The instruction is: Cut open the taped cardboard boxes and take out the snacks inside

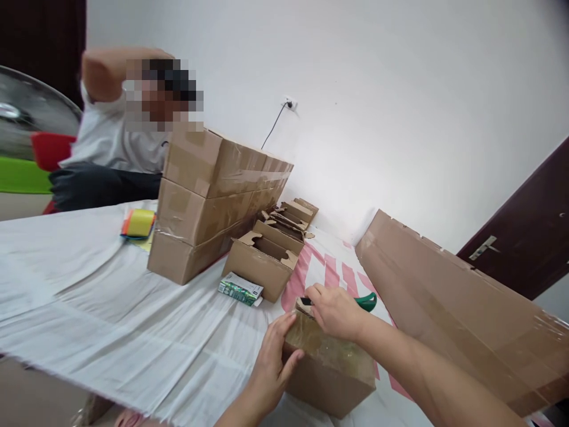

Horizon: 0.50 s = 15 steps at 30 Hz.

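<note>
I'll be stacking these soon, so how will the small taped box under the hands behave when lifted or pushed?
The small box probably stays stiff: its walls look square, its top taped shut. The glossy tape may feel slippery; bare cardboard sides likely grip better. Low and broad, it seems unlikely to tip, though the cloth may bunch when pushed.

The small box [329, 362] was brown corrugated cardboard, its top glossy with clear tape. The table [89, 308] wore creased white cloth, matt. The tape dispenser [367, 302] looked smooth green plastic (mostly hidden). Stacked cartons [208, 201] shone with tape.
</note>
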{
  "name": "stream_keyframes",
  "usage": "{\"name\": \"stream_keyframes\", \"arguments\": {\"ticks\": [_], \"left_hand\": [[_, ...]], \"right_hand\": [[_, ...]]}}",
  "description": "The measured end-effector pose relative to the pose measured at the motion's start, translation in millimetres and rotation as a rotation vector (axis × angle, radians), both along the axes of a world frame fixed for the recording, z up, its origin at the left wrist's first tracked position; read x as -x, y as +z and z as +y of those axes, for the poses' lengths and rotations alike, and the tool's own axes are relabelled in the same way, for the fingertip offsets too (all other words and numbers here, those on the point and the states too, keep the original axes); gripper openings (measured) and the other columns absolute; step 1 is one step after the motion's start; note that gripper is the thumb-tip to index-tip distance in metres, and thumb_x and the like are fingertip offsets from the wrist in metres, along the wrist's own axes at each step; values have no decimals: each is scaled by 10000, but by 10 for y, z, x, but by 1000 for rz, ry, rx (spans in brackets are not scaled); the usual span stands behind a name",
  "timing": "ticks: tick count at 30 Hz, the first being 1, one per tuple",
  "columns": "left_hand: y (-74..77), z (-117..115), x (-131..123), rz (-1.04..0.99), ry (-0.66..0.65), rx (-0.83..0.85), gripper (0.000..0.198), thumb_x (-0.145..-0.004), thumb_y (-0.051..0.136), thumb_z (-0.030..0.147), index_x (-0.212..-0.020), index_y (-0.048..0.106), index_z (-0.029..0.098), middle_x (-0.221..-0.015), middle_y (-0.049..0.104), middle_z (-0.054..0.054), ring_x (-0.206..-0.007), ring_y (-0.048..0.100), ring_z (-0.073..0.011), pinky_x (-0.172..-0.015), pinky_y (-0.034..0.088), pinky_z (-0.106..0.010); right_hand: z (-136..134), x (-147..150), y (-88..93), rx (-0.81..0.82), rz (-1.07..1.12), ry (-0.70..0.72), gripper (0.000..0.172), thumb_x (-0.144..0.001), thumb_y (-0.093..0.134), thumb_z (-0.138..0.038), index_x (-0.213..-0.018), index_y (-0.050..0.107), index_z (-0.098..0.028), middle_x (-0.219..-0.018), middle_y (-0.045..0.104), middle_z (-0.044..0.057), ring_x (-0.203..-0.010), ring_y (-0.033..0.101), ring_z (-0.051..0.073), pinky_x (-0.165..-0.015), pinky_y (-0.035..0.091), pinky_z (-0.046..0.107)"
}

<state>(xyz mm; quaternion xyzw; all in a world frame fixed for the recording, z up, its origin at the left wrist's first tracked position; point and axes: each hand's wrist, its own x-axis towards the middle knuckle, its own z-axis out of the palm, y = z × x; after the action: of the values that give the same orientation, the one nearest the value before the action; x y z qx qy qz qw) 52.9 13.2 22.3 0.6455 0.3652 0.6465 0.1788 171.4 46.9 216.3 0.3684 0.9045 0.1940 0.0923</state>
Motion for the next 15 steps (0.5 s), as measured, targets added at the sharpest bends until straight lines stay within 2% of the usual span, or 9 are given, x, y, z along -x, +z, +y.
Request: {"name": "stream_keyframes", "arguments": {"ticks": [4,7,12,15], "left_hand": [[30,-16,7,46,18,0,543,-895,536,268,-1400,335,280,-1375,488,-136,-1286,457,-289,-1032,420,-507],[50,-18,7,58,34,-4,532,-895,535,276,-1390,338,286,-1362,499,-123,-1277,463,-278,-1028,426,-502],[47,-13,11,71,36,5,537,-901,528,280,-1397,322,293,-1367,489,-119,-1284,451,-273,-1035,422,-496],[37,-14,12,81,30,9,541,-907,519,273,-1406,313,300,-1380,475,-121,-1290,444,-274,-1038,417,-497]], "right_hand": [[-14,-50,91,51,-50,10,204,-848,539,-242,-1042,533,-179,-1009,596,74,-754,596,190,-582,391,272],[-30,-86,121,93,-35,4,175,-881,488,-213,-1037,550,-160,-1024,603,86,-798,596,186,-620,402,276],[14,-87,74,120,-83,-46,178,-888,440,-132,-950,605,-155,-901,672,87,-824,626,197,-662,402,279],[52,-55,23,135,-82,-61,200,-877,465,-140,-1016,607,-169,-910,692,84,-814,648,201,-637,399,271]]}}
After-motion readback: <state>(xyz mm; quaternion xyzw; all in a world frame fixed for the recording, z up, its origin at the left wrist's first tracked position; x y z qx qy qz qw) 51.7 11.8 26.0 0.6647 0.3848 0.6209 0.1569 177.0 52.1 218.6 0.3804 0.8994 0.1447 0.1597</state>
